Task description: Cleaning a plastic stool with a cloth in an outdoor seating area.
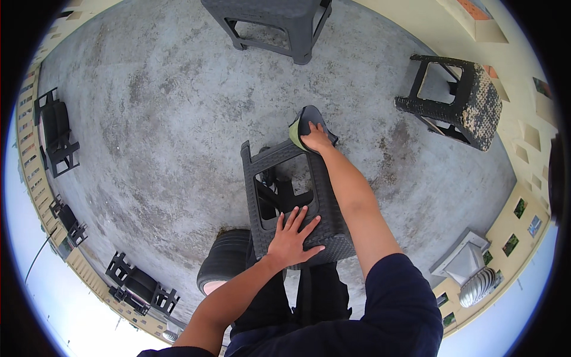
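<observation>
A dark grey plastic stool (322, 205) with a woven-pattern surface lies tipped on its side in front of my legs, its open frame showing. My left hand (291, 241) rests flat on its near part with fingers spread, touching the plastic. Out at the far end, my right hand (316, 138) presses a grey and green cloth (308, 113) against the stool's far corner. The cloth bunches around my fingers, and the part of the stool beneath it is hidden.
Another dark grey stool (273, 27) stands upright ahead. A patchy, worn stool (455, 101) lies tipped at the right. Black tyre-like object (223, 256) beside my left leg. Dark furniture (56, 131) lines the left wall; a metal roof vent (476, 285) is at lower right.
</observation>
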Tool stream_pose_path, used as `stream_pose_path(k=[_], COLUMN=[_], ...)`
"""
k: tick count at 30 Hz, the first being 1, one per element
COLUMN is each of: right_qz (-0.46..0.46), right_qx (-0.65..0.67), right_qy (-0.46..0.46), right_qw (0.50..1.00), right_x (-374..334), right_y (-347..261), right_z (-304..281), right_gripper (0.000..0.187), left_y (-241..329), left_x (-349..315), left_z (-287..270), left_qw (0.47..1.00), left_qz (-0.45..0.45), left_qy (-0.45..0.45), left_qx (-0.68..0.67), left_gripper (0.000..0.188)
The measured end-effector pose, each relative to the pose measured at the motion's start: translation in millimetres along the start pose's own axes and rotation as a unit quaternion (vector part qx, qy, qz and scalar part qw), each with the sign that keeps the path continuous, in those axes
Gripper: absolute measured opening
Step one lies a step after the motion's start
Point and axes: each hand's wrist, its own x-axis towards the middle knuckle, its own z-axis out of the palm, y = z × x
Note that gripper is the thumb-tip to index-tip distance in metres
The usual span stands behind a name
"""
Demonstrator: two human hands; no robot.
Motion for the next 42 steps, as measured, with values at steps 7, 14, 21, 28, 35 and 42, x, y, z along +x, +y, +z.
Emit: stream_pose_path(k=[7, 14, 21, 28, 35, 42], right_qz=[-0.075, -0.163, -0.128, -0.1, -0.07, 0.002], right_qx=[0.129, 0.103, 0.01, -0.041, -0.067, -0.006], right_qy=[0.056, 0.018, 0.014, -0.01, 0.027, 0.014], right_qw=[0.987, 0.981, 0.992, 0.994, 0.995, 1.0], right_x=[-67, -251, -259, -71, 31, 30], right_y=[75, 79, 58, 25, 8, 17], right_z=[17, 4, -14, -20, -15, -11], right_gripper=[0.085, 0.084, 0.081, 0.097, 0.088, 0.099], left_y=[1, 0, 0, 0, 1, -4], left_x=[7, 9, 15, 15, 18, 19], left_z=[0, -7, -10, -5, -4, -8], left_qw=[1.0, 1.0, 1.0, 0.999, 0.999, 0.999], left_qz=[0.016, 0.014, 0.017, 0.017, 0.029, 0.022], left_qy=[0.0, 0.006, -0.012, -0.026, -0.029, -0.036], left_qx=[-0.013, -0.002, -0.001, 0.009, -0.005, -0.005], left_gripper=[0.083, 0.081, 0.079, 0.083, 0.084, 0.084])
